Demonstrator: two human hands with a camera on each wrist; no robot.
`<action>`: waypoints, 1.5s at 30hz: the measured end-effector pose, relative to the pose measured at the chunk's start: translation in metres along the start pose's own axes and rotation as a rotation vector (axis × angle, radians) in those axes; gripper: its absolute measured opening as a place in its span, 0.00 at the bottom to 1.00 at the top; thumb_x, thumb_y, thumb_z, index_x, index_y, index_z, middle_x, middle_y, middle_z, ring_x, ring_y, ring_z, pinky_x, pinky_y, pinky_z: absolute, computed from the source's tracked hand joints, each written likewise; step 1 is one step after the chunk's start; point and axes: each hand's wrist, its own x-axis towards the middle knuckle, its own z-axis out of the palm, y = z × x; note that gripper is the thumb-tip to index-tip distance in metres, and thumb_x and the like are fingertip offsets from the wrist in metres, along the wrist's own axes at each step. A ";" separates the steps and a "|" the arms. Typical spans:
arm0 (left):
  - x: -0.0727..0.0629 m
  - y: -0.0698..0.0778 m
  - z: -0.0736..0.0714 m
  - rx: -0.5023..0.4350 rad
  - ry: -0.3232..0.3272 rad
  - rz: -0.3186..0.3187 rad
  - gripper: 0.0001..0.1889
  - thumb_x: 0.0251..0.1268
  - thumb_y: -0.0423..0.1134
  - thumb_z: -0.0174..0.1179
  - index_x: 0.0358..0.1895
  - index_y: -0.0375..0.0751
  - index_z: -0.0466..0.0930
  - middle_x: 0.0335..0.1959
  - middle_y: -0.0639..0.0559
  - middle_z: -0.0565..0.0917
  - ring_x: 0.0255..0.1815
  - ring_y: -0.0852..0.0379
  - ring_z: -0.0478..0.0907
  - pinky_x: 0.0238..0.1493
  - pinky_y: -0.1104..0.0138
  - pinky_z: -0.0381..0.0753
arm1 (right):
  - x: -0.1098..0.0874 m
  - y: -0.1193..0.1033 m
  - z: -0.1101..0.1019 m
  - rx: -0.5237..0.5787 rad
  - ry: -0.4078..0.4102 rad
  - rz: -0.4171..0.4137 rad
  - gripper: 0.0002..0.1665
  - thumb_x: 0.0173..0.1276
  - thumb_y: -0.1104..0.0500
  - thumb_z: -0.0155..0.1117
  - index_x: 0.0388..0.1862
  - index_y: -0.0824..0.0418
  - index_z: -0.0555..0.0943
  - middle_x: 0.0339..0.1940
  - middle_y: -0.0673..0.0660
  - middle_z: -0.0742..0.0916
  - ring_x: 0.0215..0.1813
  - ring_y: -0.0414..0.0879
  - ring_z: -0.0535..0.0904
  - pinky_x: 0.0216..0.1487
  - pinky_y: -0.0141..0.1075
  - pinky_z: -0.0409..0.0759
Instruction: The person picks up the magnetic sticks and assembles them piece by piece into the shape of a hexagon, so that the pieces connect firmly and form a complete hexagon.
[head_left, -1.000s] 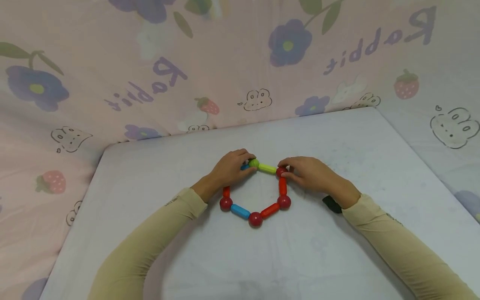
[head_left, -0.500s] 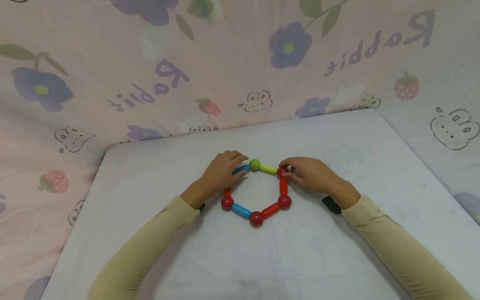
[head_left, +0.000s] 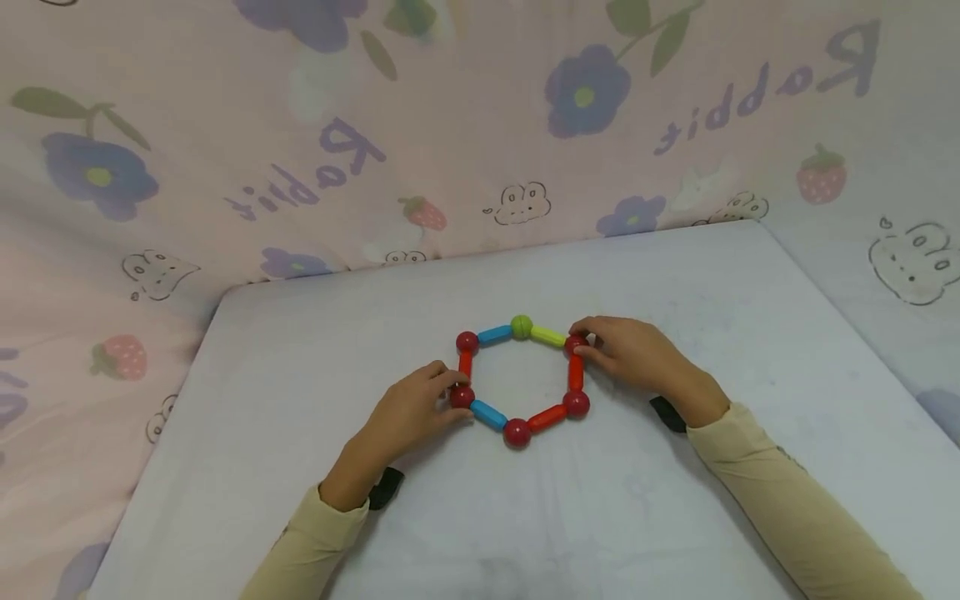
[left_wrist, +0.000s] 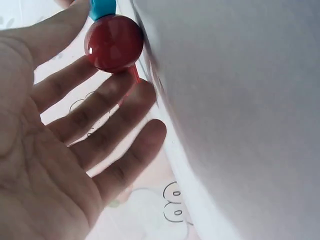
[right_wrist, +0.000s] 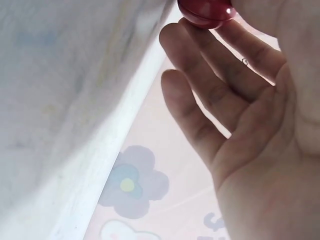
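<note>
A six-sided ring of balls and rods lies on the white table. Red balls mark most corners, with a green ball (head_left: 522, 327) at the far one. My left hand (head_left: 411, 414) has its thumb and fingers around the red ball (left_wrist: 114, 44) at the near left corner, beside a blue rod (head_left: 489, 414). At the far right corner, my right hand (head_left: 633, 354) pinches another red ball (right_wrist: 206, 11) between thumb and fingers. From that ball run a yellow-green rod (head_left: 548, 336) and a red rod (head_left: 576, 373). The front corner's red ball (head_left: 517, 433) is untouched.
The white table (head_left: 645, 517) extends around the ring on every side. A printed cloth (head_left: 465, 125) with flowers and rabbits hangs behind it. Dark wrist-worn pieces show under the left wrist (head_left: 386, 489) and right wrist (head_left: 667, 413).
My left hand has let go of the ring's far side near the green ball and moved toward me to the near left red ball. My right hand has stayed at its ball.
</note>
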 end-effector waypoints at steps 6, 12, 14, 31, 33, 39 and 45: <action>0.000 -0.005 0.002 -0.048 -0.024 -0.031 0.18 0.57 0.45 0.73 0.51 0.53 0.83 0.40 0.58 0.81 0.41 0.60 0.80 0.41 0.66 0.80 | -0.003 0.003 0.006 -0.017 0.023 -0.041 0.20 0.69 0.51 0.67 0.58 0.53 0.81 0.42 0.49 0.87 0.39 0.42 0.80 0.41 0.39 0.82; 0.001 -0.013 -0.006 -0.030 -0.011 -0.033 0.18 0.58 0.42 0.73 0.53 0.53 0.84 0.42 0.57 0.83 0.43 0.59 0.81 0.44 0.63 0.83 | -0.002 0.003 0.004 -0.024 0.040 -0.067 0.18 0.70 0.51 0.66 0.56 0.54 0.81 0.39 0.49 0.86 0.37 0.42 0.79 0.39 0.38 0.81; 0.002 -0.017 -0.009 -0.029 0.001 -0.035 0.19 0.58 0.42 0.72 0.53 0.53 0.84 0.43 0.57 0.84 0.43 0.58 0.82 0.44 0.62 0.84 | -0.001 0.003 0.003 -0.023 0.041 -0.066 0.18 0.69 0.51 0.67 0.56 0.54 0.81 0.39 0.49 0.86 0.37 0.42 0.80 0.39 0.38 0.81; 0.004 -0.034 -0.015 -0.085 0.012 -0.053 0.19 0.62 0.37 0.69 0.57 0.49 0.83 0.47 0.53 0.85 0.46 0.55 0.82 0.49 0.59 0.84 | -0.003 0.001 -0.001 0.036 -0.022 -0.057 0.23 0.67 0.51 0.70 0.59 0.53 0.79 0.44 0.50 0.86 0.43 0.44 0.81 0.47 0.44 0.83; 0.005 -0.034 -0.015 -0.075 0.016 -0.049 0.19 0.61 0.37 0.69 0.57 0.49 0.83 0.47 0.53 0.85 0.45 0.55 0.82 0.48 0.59 0.84 | -0.003 0.001 0.000 0.028 -0.006 -0.069 0.23 0.67 0.51 0.70 0.58 0.53 0.79 0.43 0.50 0.86 0.42 0.43 0.81 0.46 0.43 0.83; 0.009 -0.034 -0.017 -0.036 0.025 -0.039 0.19 0.62 0.38 0.69 0.57 0.49 0.83 0.46 0.53 0.85 0.43 0.55 0.81 0.46 0.60 0.84 | -0.004 0.002 0.001 0.002 0.043 -0.110 0.21 0.66 0.51 0.70 0.56 0.55 0.79 0.40 0.49 0.86 0.38 0.42 0.79 0.41 0.40 0.81; 0.013 -0.034 -0.017 -0.021 0.008 -0.045 0.19 0.63 0.39 0.68 0.58 0.50 0.83 0.47 0.53 0.85 0.44 0.55 0.81 0.45 0.60 0.84 | -0.003 0.001 0.000 0.000 0.026 -0.061 0.21 0.67 0.50 0.68 0.54 0.57 0.79 0.39 0.51 0.86 0.37 0.42 0.79 0.40 0.40 0.81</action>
